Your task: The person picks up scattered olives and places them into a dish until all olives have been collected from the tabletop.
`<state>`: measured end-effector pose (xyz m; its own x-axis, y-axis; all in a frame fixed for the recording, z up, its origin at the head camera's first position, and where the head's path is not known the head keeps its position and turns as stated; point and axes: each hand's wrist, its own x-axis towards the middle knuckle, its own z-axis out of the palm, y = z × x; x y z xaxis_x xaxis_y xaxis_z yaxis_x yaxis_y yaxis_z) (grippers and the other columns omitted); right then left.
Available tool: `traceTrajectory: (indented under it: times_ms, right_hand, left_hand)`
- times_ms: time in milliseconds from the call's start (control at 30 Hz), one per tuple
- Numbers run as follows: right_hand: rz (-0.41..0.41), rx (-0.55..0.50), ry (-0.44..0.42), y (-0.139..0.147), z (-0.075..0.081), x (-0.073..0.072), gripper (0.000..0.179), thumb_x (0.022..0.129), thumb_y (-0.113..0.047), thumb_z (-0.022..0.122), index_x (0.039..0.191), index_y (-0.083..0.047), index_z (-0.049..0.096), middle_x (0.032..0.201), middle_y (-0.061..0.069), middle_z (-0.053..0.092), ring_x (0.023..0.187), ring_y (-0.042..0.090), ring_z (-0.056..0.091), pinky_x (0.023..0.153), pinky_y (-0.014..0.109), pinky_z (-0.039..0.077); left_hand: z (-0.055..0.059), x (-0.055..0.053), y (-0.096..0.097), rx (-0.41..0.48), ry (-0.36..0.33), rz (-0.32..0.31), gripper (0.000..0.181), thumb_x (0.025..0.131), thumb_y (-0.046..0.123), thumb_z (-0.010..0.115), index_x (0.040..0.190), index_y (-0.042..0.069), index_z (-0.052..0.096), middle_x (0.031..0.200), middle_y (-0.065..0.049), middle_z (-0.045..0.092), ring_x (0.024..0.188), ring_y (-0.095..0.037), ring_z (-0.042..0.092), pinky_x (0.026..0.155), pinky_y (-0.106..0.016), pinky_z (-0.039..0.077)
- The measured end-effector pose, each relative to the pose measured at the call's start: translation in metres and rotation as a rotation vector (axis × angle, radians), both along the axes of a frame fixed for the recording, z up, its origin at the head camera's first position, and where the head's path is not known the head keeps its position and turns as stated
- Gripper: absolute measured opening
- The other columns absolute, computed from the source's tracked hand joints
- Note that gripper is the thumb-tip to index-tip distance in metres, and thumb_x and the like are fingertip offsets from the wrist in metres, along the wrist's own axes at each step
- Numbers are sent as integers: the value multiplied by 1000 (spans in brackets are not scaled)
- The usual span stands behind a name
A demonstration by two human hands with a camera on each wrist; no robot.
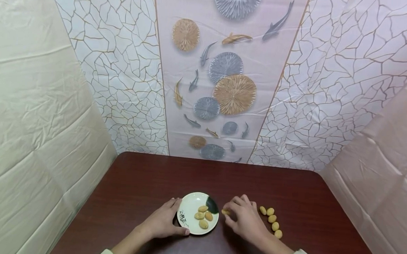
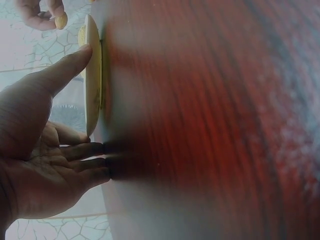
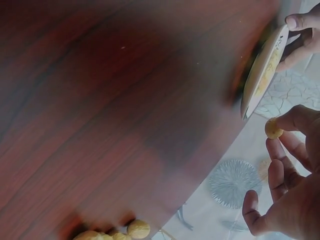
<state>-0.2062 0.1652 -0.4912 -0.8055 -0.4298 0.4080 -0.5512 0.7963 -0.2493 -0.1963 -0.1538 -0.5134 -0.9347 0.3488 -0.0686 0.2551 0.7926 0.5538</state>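
A round white plate (image 1: 195,202) with a dark green patch and a small dark plant pattern stands on the table. Several small oval yellow pieces (image 1: 203,224), like little fruits or nuts, lie on it. My left hand (image 1: 164,220) holds the plate's left rim, thumb at the near edge and fingers around the far left side. Just right of the plate, my right hand (image 1: 246,217) pinches one yellow piece (image 3: 273,128) between thumb and fingertips, above the tabletop. Its other fingers are loosely bent. More yellow pieces (image 1: 272,219) form a curved row on the table beyond that hand.
The dark red wooden table (image 1: 148,177) has rounded far corners. Behind it hangs a patterned cloth (image 1: 205,86) with fish and round motifs. Plain pale cloth (image 1: 39,117) closes off the left side, and similar cloth (image 1: 384,167) the right.
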Motion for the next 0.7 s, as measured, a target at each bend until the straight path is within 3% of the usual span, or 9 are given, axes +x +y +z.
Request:
traceTrajectory:
  times_ms: [400, 700]
  right_hand:
    - [56, -32, -91, -15, 6, 1, 19, 89, -12, 90, 101, -25, 81, 100, -12, 69, 95, 8, 49, 78, 35, 34]
    - [81, -30, -82, -25, 2, 1, 16, 89, -14, 90, 100, -23, 81, 100, -11, 70, 94, 7, 48, 79, 35, 36]
  left_hand:
    - [1, 0, 0, 9, 3, -3, 124, 81, 59, 94, 168, -8, 36, 171, -34, 41, 161, -52, 40, 124, -70, 42]
    - [1, 1, 0, 5, -11, 0, 124, 81, 60, 94, 169, -7, 36, 171, -34, 41, 162, -51, 39, 124, -70, 43]
